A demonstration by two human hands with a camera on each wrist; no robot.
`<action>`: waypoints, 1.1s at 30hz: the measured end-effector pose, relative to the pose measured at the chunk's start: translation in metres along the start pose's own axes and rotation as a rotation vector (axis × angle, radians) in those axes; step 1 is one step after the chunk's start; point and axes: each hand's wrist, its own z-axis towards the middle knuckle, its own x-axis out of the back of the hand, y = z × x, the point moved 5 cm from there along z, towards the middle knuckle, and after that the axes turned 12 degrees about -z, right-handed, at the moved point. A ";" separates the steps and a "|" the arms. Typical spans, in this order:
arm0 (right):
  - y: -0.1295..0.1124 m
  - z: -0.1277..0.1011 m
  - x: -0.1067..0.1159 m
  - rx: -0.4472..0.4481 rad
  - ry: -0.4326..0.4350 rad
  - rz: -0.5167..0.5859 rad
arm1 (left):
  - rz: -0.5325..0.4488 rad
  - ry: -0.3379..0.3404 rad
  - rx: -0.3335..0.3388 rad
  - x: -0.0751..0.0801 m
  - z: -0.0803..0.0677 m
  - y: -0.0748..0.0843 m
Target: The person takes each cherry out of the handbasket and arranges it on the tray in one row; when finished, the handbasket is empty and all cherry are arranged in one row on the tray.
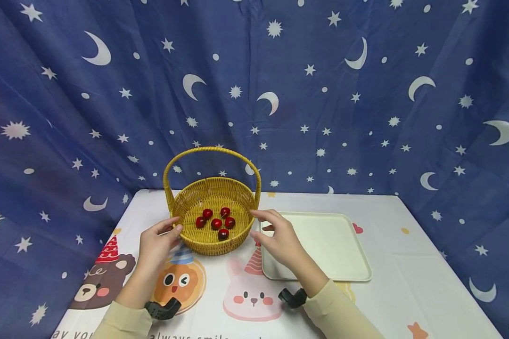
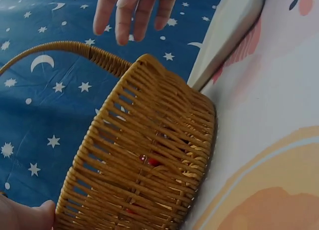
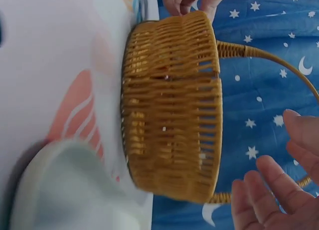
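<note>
- The person is bringing both hands to the wicker basket (image 1: pixel 212 214), one to each side of it; I judge this as the reach stage, with no firm hold made yet.
- The left hand (image 1: pixel 156 245) is lying against the basket's left wall, thumb touching the rim and fingers relaxed, not wrapped round anything.
- The right hand (image 1: pixel 280 238) is hovering just beside the basket's right rim with fingers spread and loose, holding nothing; the right wrist view is showing a gap between fingertips and weave.
- As a judgement, the next move calls for closing that gap on the right and pressing evenly from both sides, keeping the basket level so the fruit is not rolling.
- The basket is standing upright on the cartoon-printed tablecloth (image 1: pixel 407 263), near the table's back edge, with its arched handle (image 1: pixel 212 150) up.
- Six small red cherries (image 1: pixel 216 222) are lying loose on the basket's floor, clustered near the middle.
- A cream rectangular tray (image 1: pixel 343 245) is lying just beside the basket on its right, holding nothing, its near-left corner under the right hand.
</note>
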 end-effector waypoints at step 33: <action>-0.020 0.107 -0.103 -0.023 -0.453 -0.247 | -0.055 0.016 0.049 0.005 0.011 -0.012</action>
